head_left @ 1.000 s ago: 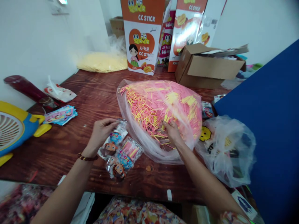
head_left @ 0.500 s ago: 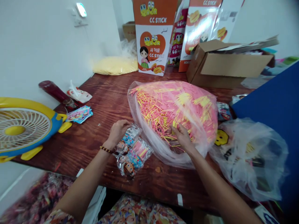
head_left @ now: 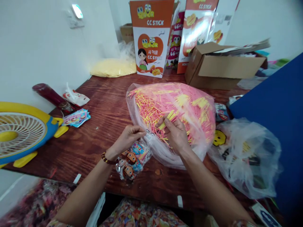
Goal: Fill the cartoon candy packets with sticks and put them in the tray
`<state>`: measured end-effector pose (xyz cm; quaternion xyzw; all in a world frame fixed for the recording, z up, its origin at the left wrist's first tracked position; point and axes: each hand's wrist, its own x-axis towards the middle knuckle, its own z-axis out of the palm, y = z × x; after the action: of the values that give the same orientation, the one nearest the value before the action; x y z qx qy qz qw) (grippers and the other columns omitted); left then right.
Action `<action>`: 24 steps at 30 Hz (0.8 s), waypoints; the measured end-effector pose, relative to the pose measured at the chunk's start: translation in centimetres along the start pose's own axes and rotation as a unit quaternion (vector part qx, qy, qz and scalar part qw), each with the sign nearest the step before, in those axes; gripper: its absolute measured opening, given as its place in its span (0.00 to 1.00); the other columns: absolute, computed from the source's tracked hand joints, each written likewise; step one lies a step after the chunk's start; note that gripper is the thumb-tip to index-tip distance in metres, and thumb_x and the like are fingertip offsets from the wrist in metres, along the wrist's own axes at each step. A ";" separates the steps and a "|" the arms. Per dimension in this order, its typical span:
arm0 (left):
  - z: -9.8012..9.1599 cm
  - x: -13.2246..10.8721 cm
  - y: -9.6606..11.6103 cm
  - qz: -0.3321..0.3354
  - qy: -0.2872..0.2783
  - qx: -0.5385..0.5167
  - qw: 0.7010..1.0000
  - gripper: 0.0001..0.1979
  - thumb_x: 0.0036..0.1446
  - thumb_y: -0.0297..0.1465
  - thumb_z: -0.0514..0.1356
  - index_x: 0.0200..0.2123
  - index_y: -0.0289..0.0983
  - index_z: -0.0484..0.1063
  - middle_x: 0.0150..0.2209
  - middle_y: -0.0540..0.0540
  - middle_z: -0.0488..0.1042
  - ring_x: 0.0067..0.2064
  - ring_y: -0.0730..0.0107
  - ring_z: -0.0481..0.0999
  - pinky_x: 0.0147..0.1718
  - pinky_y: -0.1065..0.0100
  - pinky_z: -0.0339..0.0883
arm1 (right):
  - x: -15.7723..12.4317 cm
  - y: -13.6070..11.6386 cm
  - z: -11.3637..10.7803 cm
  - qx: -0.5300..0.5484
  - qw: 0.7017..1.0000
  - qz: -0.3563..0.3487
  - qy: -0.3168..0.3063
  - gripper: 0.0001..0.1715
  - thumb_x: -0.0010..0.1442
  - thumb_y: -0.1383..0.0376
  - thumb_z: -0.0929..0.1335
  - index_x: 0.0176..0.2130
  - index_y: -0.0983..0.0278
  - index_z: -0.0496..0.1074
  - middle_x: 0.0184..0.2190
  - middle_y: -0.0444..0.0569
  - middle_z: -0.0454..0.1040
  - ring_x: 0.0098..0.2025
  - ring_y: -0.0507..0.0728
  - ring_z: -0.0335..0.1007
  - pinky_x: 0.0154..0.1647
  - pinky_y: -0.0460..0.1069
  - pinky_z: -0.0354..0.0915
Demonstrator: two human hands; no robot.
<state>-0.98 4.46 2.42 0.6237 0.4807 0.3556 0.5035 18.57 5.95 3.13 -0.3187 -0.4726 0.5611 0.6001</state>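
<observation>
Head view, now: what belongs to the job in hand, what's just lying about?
In the job:
left hand, pinching upper printed packet
right hand, holding pink and yellow sticks
lower printed packet
plastic bag of sticks

Apparently lying about:
fan
red bottle
tissue pack
open cardboard box
CC STICK boxes

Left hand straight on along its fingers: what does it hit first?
Past the packet it pinches, the left hand would probably first meet the open edge of the plastic bag of sticks; depth is unclear, so it might pass above.
</observation>
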 end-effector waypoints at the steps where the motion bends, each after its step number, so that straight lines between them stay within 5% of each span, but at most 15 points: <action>1: 0.3 0.0 -0.1 0.003 -0.005 -0.002 1.000 0.13 0.56 0.38 0.62 0.26 0.34 0.72 0.21 0.54 0.63 0.23 0.78 0.59 0.24 0.74 0.54 | 0.1 -0.1 0.1 -0.004 1.000 -0.006 0.002 0.08 0.63 0.59 0.66 0.42 0.59 0.68 0.30 0.41 0.74 0.33 0.53 0.73 0.45 0.52 0.68; 5: 1.0 -0.1 -0.6 0.031 0.004 0.047 0.998 0.13 0.60 0.37 0.60 0.28 0.34 0.71 0.23 0.54 0.63 0.25 0.77 0.59 0.25 0.74 0.53 | -0.3 0.2 -0.8 -0.201 0.978 -0.032 -0.045 0.06 0.66 0.60 0.64 0.39 0.60 0.67 0.31 0.43 0.72 0.34 0.54 0.70 0.42 0.51 0.66; 10: 1.2 0.1 -1.0 0.029 -0.038 0.094 0.994 0.13 0.60 0.37 0.59 0.28 0.34 0.71 0.24 0.53 0.65 0.27 0.76 0.60 0.27 0.74 0.53 | -1.9 0.9 -2.5 -0.483 0.841 -0.090 -0.228 0.11 0.64 0.74 0.58 0.40 0.62 0.66 0.36 0.50 0.71 0.38 0.57 0.66 0.40 0.51 0.62; 13: 1.5 0.1 -1.2 0.007 -0.077 0.074 0.994 0.15 0.58 0.39 0.61 0.26 0.34 0.69 0.23 0.54 0.62 0.27 0.77 0.58 0.26 0.73 0.51 | -2.4 1.4 -2.8 -0.539 0.795 -0.077 -0.266 0.13 0.62 0.76 0.58 0.40 0.63 0.65 0.36 0.51 0.71 0.37 0.57 0.65 0.38 0.50 0.61; 17: 2.0 -0.1 -0.9 -0.023 -0.086 0.055 0.995 0.16 0.56 0.41 0.61 0.25 0.34 0.68 0.22 0.54 0.60 0.26 0.77 0.56 0.25 0.73 0.50 | -2.5 1.6 -3.1 -0.540 0.793 -0.069 -0.272 0.13 0.62 0.76 0.59 0.42 0.63 0.66 0.37 0.51 0.73 0.39 0.57 0.66 0.41 0.50 0.62; 24: 2.4 -0.3 -1.1 -0.014 -0.072 0.065 0.995 0.15 0.58 0.38 0.58 0.24 0.34 0.69 0.21 0.53 0.63 0.25 0.76 0.60 0.25 0.72 0.54 | -2.3 0.6 -3.7 -0.486 0.832 -0.052 -0.262 0.07 0.68 0.67 0.60 0.42 0.62 0.66 0.35 0.48 0.74 0.36 0.56 0.67 0.37 0.49 0.60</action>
<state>0.93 3.55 0.82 0.6724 0.4741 0.2702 0.5001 21.96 4.35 0.75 -0.3852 -0.8398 0.2900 0.2497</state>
